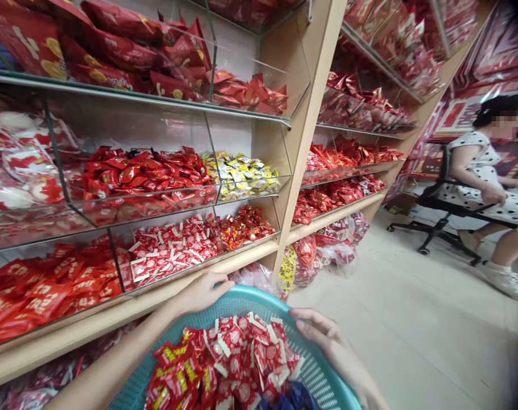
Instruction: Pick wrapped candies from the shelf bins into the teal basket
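Observation:
A teal plastic basket (259,299) with perforated walls is tilted at the bottom of the view. Inside lie red-and-white wrapped candies (245,353), red-and-yellow wrapped candies (182,370) and a few dark blue wrapped pieces (290,398). My left hand (205,291) is closed on the far left of the rim, its thumb along the edge and beside the shelf's wooden front. On the right side, my right hand (327,336) grips the same rim, fingertips at the edge. Part of each hand's grip is hidden by the basket.
Shelves with glass dividers hold red-and-white candies (168,247), yellow candies (245,173), red candies (147,171) and red bags (113,45). Plastic bags of candy (322,250) sit under the right shelf. A person (476,165) sits on a wheeled chair (438,222) at right.

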